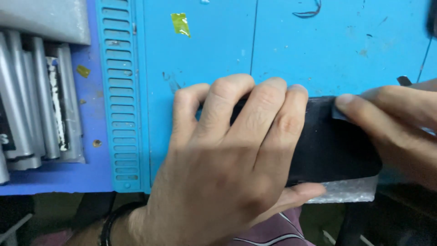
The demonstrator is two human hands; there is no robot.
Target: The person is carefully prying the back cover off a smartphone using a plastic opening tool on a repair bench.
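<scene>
- Blue work mat point(205, 50): we see it covering most of the bench, with a ribbed strip of slots point(119, 95) running down its left part.
- Left hand point(227, 159): we find it laid flat over the left half of the black slab, fingers spread slightly and curled over its far edge, thumb pressed along the near edge. It grips and steadies the slab.
- Black slab point(337, 146): a flat, dark, round-cornered panel lying lengthwise on the mat, near its front edge. Its left part is hidden under the left hand; its right part shows between the two hands.
- Right hand point(396, 118): it enters from the right edge, its fingers pressed together at the slab's upper right edge, pinching a thin greyish film tab point(339, 111) against it.
- Grey metal housings point(36, 100): we see them stacked at far left, well apart from both hands.
- Bubble-wrap sheet point(350, 191): it shows beneath the slab's near edge.
- Yellow tape scrap point(180, 23): stuck to the mat, far side.
</scene>
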